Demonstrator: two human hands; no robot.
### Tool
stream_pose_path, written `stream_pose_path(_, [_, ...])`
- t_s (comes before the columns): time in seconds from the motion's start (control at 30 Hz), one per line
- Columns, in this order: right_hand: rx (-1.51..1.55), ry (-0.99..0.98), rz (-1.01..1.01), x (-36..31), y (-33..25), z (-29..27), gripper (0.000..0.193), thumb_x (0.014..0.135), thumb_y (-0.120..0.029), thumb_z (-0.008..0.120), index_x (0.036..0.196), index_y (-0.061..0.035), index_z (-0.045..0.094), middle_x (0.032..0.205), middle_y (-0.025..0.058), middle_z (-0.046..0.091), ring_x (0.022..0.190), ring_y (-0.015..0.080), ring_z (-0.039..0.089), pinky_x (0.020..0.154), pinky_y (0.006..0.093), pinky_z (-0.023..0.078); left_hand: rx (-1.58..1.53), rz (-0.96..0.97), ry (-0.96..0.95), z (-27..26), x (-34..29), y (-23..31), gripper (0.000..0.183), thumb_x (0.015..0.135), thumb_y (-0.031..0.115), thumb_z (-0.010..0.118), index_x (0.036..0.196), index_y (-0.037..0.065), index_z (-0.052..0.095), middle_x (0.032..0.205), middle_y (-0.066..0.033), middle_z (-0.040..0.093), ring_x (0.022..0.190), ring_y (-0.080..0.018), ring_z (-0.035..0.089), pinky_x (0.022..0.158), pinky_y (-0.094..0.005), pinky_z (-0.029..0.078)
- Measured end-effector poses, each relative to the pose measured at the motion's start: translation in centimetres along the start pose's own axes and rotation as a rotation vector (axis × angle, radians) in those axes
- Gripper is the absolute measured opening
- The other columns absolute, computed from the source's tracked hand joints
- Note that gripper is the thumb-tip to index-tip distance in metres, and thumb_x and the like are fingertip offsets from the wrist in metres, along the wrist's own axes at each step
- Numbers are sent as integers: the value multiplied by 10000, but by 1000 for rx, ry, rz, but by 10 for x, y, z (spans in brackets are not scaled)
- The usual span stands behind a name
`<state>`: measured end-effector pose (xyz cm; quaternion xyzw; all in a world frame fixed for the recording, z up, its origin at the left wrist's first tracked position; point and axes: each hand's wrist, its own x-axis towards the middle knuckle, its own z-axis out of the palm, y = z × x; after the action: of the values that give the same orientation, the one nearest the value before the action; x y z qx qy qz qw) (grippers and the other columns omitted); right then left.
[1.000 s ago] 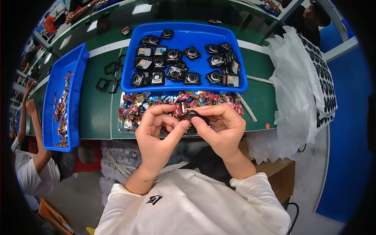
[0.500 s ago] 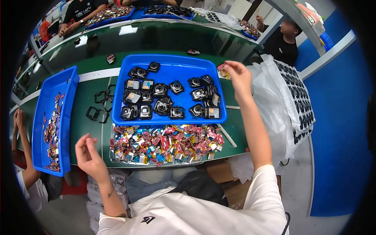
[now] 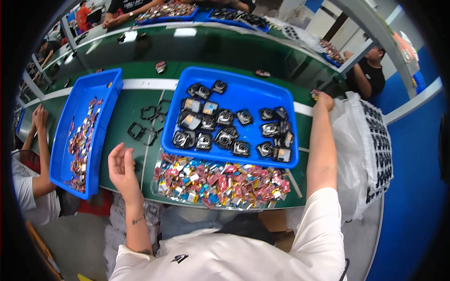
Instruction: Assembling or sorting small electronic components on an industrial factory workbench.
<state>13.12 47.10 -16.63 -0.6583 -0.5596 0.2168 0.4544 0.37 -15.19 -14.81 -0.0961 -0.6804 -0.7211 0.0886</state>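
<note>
Out past the right end of the blue tray [image 3: 276,93], my right hand [image 3: 324,101] is closed, with a small red-and-yellow electronic part [image 3: 314,94] at its fingertips. My left hand [image 3: 123,164] hovers palm inward over the green bench, fingers loosely curled and apart, holding nothing. It is nearest to some black plastic frames [image 3: 137,131]. Inside the tray lie several black watch cases [image 3: 225,117], some showing round backs, others grey squares. A heap of red, yellow, blue and silver electronic parts [image 3: 220,182] spreads in front of the tray.
To the left stands a long blue tray [image 3: 110,93] of similar small parts. A stack of white trays with black pieces [image 3: 375,145] and clear plastic [image 3: 344,145] is at the right. Loose parts [image 3: 161,67] lie on the green belt. Other people sit at the far side and left.
My right hand has moved away from the tray's far right corner, outward and right, carrying the small part. My left hand remains empty. The whole view has shifted and tilted.
</note>
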Motion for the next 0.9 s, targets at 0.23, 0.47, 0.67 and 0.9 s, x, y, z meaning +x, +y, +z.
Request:
stream_pose_path(0.23, [147,-41,23,-22,-12,-22,113,670,-154,713,741,-66,720,832,101,697,818,249,656,831,319,489,24,-23,-47,-1,3,-5,112,895,84,579,821,1,591,802,-17,598,717,-47,527,646,-172,393])
stream_pose_path(0.47, [398,-245,-240,-14,26,-36,190,782,-176,680,890,-20,696,903,65,682,816,166,625,785,286,472,152,155,-298,11,-6,12,63,750,37,692,779,3,647,774,-18,580,671,-78,479,582,-224,375])
stream_pose_path(0.67, [359,-700,-41,-90,-10,-108,206,859,-221,621,977,-55,655,965,32,663,869,89,577,731,224,415,476,569,-489,41,-19,48,161,629,34,738,770,50,663,745,-55,555,722,-235,499,649,-340,422])
stream_pose_path(0.9, [654,-1107,-423,-267,-57,-232,192,921,-150,502,987,3,598,800,82,655,663,91,573,634,212,449,513,621,-559,35,-21,59,173,644,3,727,714,34,571,727,-54,557,706,-233,508,624,-338,410])
